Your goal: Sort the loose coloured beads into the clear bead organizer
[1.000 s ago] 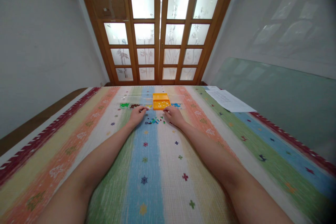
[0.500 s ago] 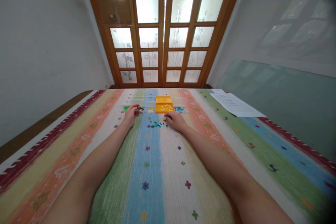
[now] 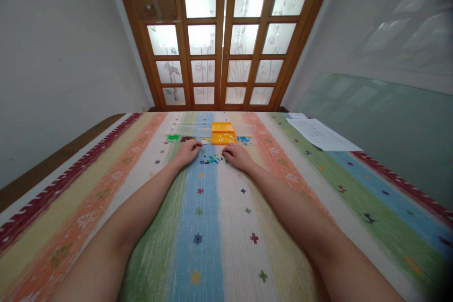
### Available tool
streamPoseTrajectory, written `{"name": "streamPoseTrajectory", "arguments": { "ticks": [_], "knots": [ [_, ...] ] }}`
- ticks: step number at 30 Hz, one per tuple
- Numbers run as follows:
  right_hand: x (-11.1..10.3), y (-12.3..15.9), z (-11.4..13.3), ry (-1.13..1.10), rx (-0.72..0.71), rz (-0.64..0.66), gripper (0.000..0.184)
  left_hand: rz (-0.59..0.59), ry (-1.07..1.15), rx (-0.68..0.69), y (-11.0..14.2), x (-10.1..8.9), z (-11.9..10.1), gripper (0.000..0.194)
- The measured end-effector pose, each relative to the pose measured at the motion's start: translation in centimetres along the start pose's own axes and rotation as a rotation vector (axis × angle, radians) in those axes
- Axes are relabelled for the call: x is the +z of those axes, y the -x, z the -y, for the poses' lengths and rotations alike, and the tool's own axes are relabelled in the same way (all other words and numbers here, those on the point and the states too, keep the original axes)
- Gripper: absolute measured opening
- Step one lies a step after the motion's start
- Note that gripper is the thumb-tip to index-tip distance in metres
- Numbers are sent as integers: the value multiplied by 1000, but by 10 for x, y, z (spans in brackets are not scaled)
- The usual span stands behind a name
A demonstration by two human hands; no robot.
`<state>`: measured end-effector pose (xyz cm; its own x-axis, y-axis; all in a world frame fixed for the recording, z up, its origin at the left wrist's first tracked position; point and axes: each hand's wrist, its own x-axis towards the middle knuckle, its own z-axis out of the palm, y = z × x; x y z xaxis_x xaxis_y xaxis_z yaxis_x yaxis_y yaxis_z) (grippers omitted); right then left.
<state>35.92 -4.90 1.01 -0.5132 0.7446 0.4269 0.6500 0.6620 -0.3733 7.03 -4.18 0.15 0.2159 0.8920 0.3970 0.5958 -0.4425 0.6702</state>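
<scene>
A small loose pile of mixed blue, green and dark pieces (image 3: 213,159) lies on the striped cloth between my hands. My left hand (image 3: 188,153) is at the pile's upper left, its fingers drawn together; whatever they may hold is too small to make out. On the other side, my right hand (image 3: 237,155) rests with curled fingers at the pile's right edge, and its fingertips hide anything in them. Just beyond stands an open orange box (image 3: 223,127) with pale pieces inside. Clear boxes flank it, with green pieces (image 3: 173,137), dark brown pieces (image 3: 187,139), yellow pieces (image 3: 206,139) and blue pieces (image 3: 243,139).
A striped, patterned tablecloth (image 3: 208,264) covers the long table. Printed paper sheets (image 3: 322,135) lie at the far right. Wooden doors with frosted panes (image 3: 201,40) stand past the table's far end, and a pale green glassy panel (image 3: 382,118) is along the right side.
My left hand has moved right, from over the dark brown pieces toward the loose pile. My right hand has stayed by the pile. The whole view has tilted slightly.
</scene>
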Motion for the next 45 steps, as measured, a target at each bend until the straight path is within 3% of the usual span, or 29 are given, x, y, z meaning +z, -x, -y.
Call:
{"name": "streamPoseTrajectory", "arguments": {
  "ticks": [2, 5, 21, 24, 30, 36, 39, 42, 45],
  "knots": [
    [1, 0, 0, 17, -15, 7, 17, 126, -164, 149, 4, -1, -8, 18],
    [2, -1, -1, 26, -27, 14, 17, 202, -254, 220, 5, -4, -14, 20],
    [3, 0, -3, -9, -15, 9, 15, 213, -236, 260, 7, -5, -20, 12],
    [3, 0, -4, -6, -28, 6, 15, 161, -178, 188, 6, -2, -19, 9],
    [5, 0, -8, -10, -34, 18, 14, -169, 262, -150, -6, -2, 1, 5],
    [3, 0, -7, -18, -34, 23, 17, -395, 609, -394, -15, -17, 26, 21],
    [3, 0, -6, -6, -23, 29, 16, -430, 617, -467, -17, -21, 33, 26],
    [4, 0, -6, 5, -20, 31, 16, -394, 523, -506, -17, -22, 35, 36],
    [4, 0, -5, 12, -15, 32, 15, -332, 254, -390, -16, -23, 32, 33]
  ]
}}
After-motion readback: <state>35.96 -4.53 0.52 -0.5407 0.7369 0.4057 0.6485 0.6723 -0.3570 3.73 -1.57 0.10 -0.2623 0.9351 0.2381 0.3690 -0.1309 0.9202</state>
